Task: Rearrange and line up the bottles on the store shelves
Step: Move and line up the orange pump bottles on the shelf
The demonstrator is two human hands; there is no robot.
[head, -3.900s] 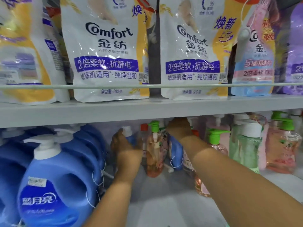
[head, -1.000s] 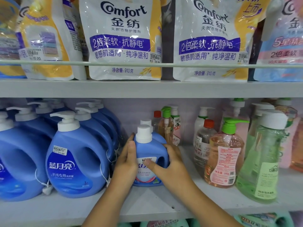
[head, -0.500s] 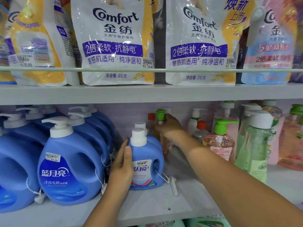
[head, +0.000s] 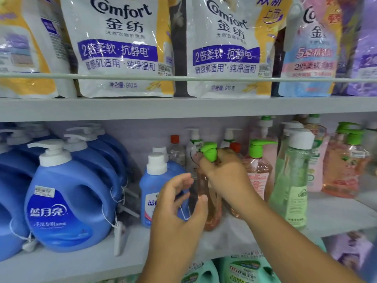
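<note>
On shelf (head: 336, 217), right hand (head: 226, 176) gripping orange pump bottle (head: 211, 209), left hand (head: 177, 209) beside

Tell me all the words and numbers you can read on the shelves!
"Comfort 金纺", "2倍柔软·抗静电", "910克": left white pouch.
Same text: right white pouch.
"蓝月亮": big blue jug.
"5星": pink-blue pouch.
Blurred, unreadable: price sticker, pump bottles' labels, green bottles below.

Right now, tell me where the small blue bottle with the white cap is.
In the head view, the small blue bottle stands mid-shelf, between the big blue pump jugs and the orange pump bottle, partly behind the left hand.
</note>
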